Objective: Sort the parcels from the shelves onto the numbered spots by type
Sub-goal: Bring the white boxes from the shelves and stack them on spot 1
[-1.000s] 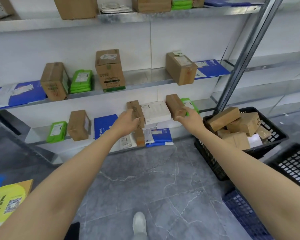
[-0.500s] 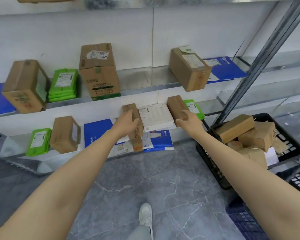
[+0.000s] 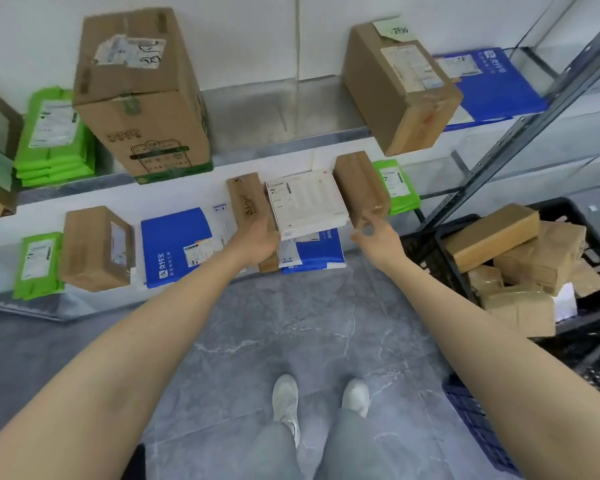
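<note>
On the lower shelf (image 3: 0, 285), the left hand (image 3: 257, 242) wraps the near end of the narrow brown carton (image 3: 248, 199). Its fingers are hidden behind the carton. The right hand (image 3: 374, 233) curls its fingers on the near lower corner of the squat brown carton (image 3: 361, 183). The white box (image 3: 305, 202) sits between them, with the narrow carton touching it at 9 o'clock and the squat one at 3 o'clock.

Both cartons probably need a fuller hold before lifting. Each should be drawn straight out toward 6 o'clock, so the white box and the blue mailer (image 3: 312, 251) beneath it are not dragged off. The black crate (image 3: 420, 247), at 3 o'clock of the right hand, already holds brown cartons and looks the likely destination.
</note>
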